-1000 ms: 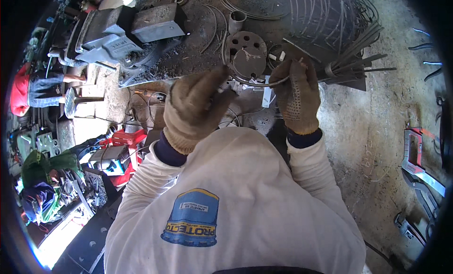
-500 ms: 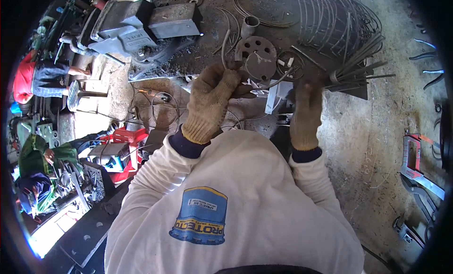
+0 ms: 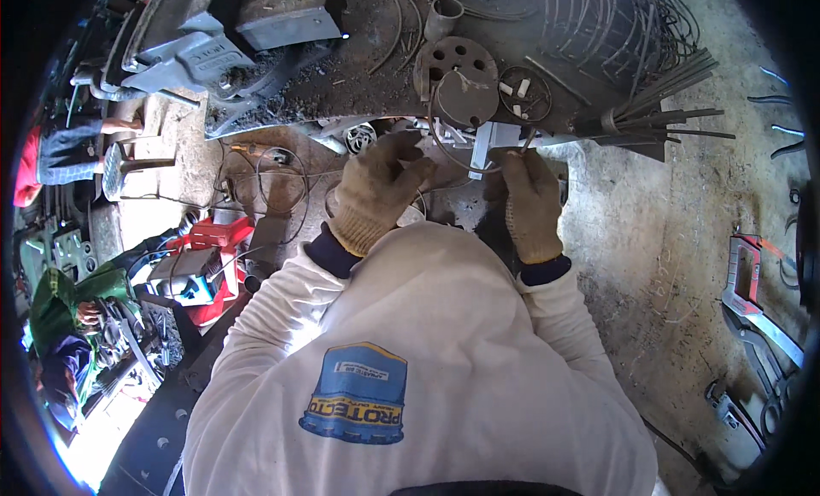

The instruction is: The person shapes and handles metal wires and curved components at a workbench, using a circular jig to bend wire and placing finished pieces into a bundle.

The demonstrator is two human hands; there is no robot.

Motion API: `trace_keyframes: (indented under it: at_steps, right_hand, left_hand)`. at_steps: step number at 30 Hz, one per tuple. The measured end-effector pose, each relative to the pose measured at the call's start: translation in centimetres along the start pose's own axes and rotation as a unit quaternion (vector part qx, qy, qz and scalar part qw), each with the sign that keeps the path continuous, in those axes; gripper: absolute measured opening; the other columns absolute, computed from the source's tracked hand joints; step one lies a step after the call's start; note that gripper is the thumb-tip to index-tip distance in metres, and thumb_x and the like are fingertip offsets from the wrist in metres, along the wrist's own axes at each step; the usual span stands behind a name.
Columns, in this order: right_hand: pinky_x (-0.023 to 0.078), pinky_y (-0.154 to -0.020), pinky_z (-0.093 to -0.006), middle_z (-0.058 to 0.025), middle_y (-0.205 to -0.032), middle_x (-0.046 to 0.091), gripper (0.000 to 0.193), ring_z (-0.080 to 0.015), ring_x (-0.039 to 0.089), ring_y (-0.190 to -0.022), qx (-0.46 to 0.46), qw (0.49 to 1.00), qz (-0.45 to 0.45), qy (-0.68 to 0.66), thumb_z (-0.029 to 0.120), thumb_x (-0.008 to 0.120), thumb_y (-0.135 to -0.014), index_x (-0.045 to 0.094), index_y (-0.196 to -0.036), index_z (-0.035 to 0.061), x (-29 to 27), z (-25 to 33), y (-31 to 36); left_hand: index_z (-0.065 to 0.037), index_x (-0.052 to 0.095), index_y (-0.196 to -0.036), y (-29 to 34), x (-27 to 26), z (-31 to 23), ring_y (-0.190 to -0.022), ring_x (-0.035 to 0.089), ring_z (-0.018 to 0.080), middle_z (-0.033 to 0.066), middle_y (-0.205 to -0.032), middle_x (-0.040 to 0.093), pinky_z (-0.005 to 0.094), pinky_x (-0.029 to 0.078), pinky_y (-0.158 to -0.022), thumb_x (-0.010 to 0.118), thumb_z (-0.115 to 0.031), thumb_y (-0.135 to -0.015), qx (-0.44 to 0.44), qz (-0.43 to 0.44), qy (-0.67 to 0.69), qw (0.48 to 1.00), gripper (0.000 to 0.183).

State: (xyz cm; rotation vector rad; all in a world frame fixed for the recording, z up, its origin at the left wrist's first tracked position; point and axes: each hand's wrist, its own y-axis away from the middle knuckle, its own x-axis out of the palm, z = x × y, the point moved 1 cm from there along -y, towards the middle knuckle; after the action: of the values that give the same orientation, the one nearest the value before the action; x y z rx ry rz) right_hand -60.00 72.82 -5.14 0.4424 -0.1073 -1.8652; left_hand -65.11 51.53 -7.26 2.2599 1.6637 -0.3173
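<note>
My gloved right hand (image 3: 531,197) grips a thin metal rod (image 3: 450,157) bent into a curve, near its right end. From there the rod arcs left and up in front of the bench edge. My gloved left hand (image 3: 380,187) is left of the rod, thumb and fingers apart, with nothing seen between them. Just beyond the rod on the bench lie a round steel disc (image 3: 467,100) and a larger disc with holes (image 3: 481,58) partly under it. A wire ring (image 3: 547,103) with small white pieces (image 3: 523,88) inside lies right of the discs.
The dark workbench (image 3: 359,82) carries a bench vise (image 3: 201,58), a pipe stub (image 3: 443,22), a coil of wire (image 3: 598,26) and a bundle of rods (image 3: 666,99). Right is a hacksaw (image 3: 745,278). A red stand (image 3: 220,233) is at left, where other people (image 3: 60,163) are.
My left hand has let go of the rod. My right hand has drawn left and now holds the rod's right end. The view has shifted, so the bench sits higher.
</note>
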Motion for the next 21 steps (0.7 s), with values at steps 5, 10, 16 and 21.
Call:
trace_keyframes:
  at_steps: [5,10,16,21]
  right_hand:
    - [0.047,-0.057,-0.0266,-0.0044,-0.075,0.065,0.034,-0.0117,0.059,-0.061,-0.007,0.999,-0.010,-0.051,0.033,0.057,-0.100,0.067,-0.107,0.0014,0.7,-0.9,-1.1]
    - [0.047,-0.059,-0.0287,-0.0055,-0.077,0.067,0.032,-0.0118,0.059,-0.064,0.024,0.997,-0.012,-0.076,0.029,0.056,-0.101,0.069,-0.104,0.0001,1.0,0.2,-2.1]
    - [0.048,-0.056,-0.0286,-0.0063,-0.076,0.067,0.032,-0.0130,0.060,-0.060,0.060,0.992,-0.021,-0.113,0.030,0.060,-0.098,0.069,-0.104,0.0003,1.4,1.3,-2.2]
    - [0.048,-0.056,-0.0288,-0.0066,-0.075,0.067,0.033,-0.0135,0.060,-0.060,0.083,0.988,-0.027,-0.128,0.031,0.061,-0.097,0.069,-0.104,-0.0003,1.4,1.1,-2.3]
  left_hand:
    - [-0.001,0.064,-0.123,-1.0,-0.8,-0.7,-0.080,0.071,0.0188,0.0133,-0.095,0.073,0.0322,0.055,-0.071,0.077,-0.025,-0.087,0.066,-0.025,-0.063,0.996,0.045]
    - [-0.003,0.065,-0.120,-1.7,-0.6,-0.5,-0.077,0.071,0.0274,0.0172,-0.098,0.070,0.0363,0.057,-0.067,0.079,-0.025,-0.082,0.115,-0.038,-0.063,0.991,0.047]
    - [0.000,0.063,-0.123,-2.2,-1.1,-0.8,-0.082,0.072,0.0220,0.0163,-0.102,0.071,0.0327,0.057,-0.073,0.081,-0.021,-0.082,0.133,-0.005,-0.112,0.985,0.050]
    - [-0.001,0.064,-0.122,-2.3,-1.1,-0.8,-0.082,0.072,0.0239,0.0158,-0.100,0.070,0.0337,0.057,-0.072,0.082,-0.022,-0.081,0.142,-0.037,-0.108,0.983,0.049]
